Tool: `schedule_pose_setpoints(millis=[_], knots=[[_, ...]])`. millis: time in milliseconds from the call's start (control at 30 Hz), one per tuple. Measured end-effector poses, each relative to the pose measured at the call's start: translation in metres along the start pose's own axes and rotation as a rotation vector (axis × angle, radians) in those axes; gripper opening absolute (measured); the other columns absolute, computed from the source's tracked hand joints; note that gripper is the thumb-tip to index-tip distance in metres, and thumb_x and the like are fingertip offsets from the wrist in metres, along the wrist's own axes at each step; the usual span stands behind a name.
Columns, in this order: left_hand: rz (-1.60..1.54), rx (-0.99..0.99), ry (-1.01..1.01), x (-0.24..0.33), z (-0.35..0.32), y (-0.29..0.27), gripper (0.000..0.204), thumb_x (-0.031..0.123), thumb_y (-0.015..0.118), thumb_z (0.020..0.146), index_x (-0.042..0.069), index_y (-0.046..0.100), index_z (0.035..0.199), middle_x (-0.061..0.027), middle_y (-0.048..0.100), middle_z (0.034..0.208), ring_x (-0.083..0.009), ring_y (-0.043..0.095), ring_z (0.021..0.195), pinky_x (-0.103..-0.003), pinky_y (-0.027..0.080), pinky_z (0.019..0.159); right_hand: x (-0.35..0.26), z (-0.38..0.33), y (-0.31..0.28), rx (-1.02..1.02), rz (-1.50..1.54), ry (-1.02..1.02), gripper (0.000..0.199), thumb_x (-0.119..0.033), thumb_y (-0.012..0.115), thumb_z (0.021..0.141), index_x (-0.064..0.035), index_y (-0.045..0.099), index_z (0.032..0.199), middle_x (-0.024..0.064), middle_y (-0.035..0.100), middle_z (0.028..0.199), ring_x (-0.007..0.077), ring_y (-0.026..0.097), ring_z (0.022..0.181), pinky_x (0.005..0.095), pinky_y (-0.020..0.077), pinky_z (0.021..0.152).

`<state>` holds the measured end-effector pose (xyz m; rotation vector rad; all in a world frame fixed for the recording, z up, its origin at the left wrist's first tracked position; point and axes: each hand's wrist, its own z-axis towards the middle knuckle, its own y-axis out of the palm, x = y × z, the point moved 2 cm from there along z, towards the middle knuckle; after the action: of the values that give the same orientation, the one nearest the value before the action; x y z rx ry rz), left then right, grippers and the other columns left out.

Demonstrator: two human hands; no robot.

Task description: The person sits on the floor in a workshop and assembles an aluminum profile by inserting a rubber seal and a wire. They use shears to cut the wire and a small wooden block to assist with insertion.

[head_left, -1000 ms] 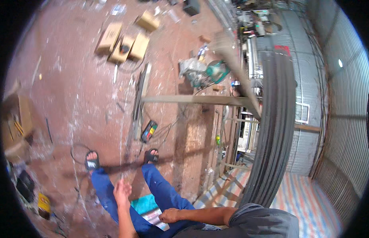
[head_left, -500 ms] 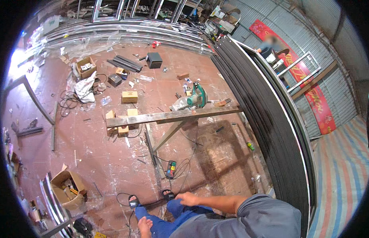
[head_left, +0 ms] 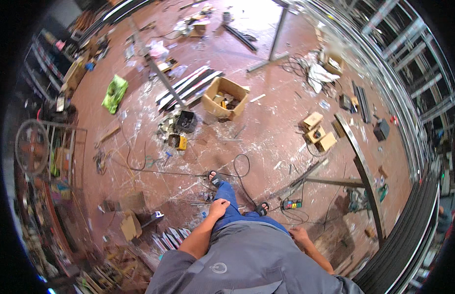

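My left hand (head_left: 218, 208) hangs beside the thigh of my blue trousers (head_left: 231, 201), fingers loosely bent and slightly apart, with nothing visible in it. On the other side, my right hand (head_left: 299, 234) hangs open and empty near my hip, over the floor. Close to it lies a power strip (head_left: 292, 204) with coloured sockets and a looped cable. Beyond my feet stands an open cardboard box (head_left: 224, 98) with assorted pieces inside. A black container (head_left: 186, 121) and a yellow-and-black item (head_left: 178, 142) sit beside that box.
Black cables (head_left: 173, 173) run across the floor by my feet. A raised wooden beam (head_left: 357, 154) stands at the right, with a green power saw (head_left: 379, 192) beyond it. Stacked dark metal profiles (head_left: 408, 235) line the right edge. Wood offcuts and a wheeled rack (head_left: 66, 152) are at the left.
My view has swung left, bringing the left side of the workshop into sight. The beam and saw now appear farther right. My right arm has dropped from in front of my body to my side.
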<state>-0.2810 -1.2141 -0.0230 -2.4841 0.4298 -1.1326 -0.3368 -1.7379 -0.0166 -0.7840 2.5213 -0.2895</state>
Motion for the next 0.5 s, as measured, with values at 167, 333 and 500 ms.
schedule_pose_setpoints(millis=[167,333,500], knots=[[-0.348,0.106,-0.154,-0.055,0.014,-0.040,0.035,0.037,0.070,0.096,0.004,0.078,0.101,-0.0090,0.075,0.085,-0.0191,0.071,0.074,-0.035,0.055,0.071,-0.138,0.034,0.001,0.076,-0.199,-0.156,0.031,-0.027,0.071,0.092,0.0000,0.078,0.105,0.0100,0.077,0.084,0.0164,0.071,0.070,0.0338,0.0566,0.067],[-0.809,0.275,-0.226,-0.106,0.070,-0.104,0.031,0.035,0.071,0.096,0.004,0.076,0.094,-0.0045,0.071,0.077,-0.0132,0.067,0.064,-0.029,0.052,0.061,-0.302,0.080,0.037,0.021,-0.229,-0.264,0.030,-0.021,0.072,0.095,0.0024,0.074,0.115,0.0094,0.076,0.090,0.0163,0.070,0.074,0.0327,0.0569,0.067],[-0.546,0.341,-0.297,-0.171,0.107,-0.182,0.038,0.040,0.073,0.092,0.004,0.078,0.104,-0.0151,0.078,0.095,-0.0277,0.075,0.085,-0.042,0.056,0.079,-0.481,0.071,0.088,-0.118,-0.176,-0.227,0.034,-0.024,0.072,0.098,0.0012,0.070,0.120,0.0094,0.075,0.092,0.0176,0.072,0.075,0.0327,0.0558,0.065]])
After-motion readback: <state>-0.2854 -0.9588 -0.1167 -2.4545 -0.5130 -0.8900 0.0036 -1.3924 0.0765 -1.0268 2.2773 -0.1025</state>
